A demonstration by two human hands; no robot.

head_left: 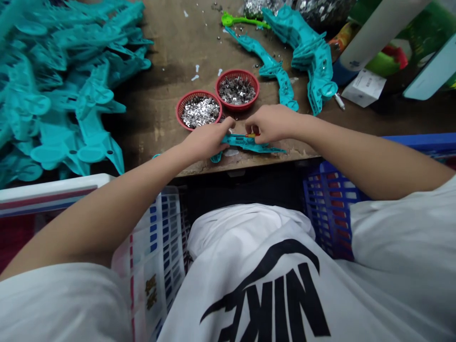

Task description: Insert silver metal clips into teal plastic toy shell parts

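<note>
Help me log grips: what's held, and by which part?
Left hand holds a teal piece by its left end; the right hand may grip an orange item, part unclear.

Desk [160, 85]: brown wood, dull and scuffed from where I stand. Teal piece [265, 146] at its front edge: moulded plastic with a low sheen. Teal heap [57, 95]: similar plastic, smooth flats among ribbed stretches. Red baskets [242, 108]: perforated plastic; small pieces [201, 111] inside, bright glossy metal. Box [365, 88]: white, matt paper card. Shirt [249, 228]: white cloth, matt, creased.
</note>
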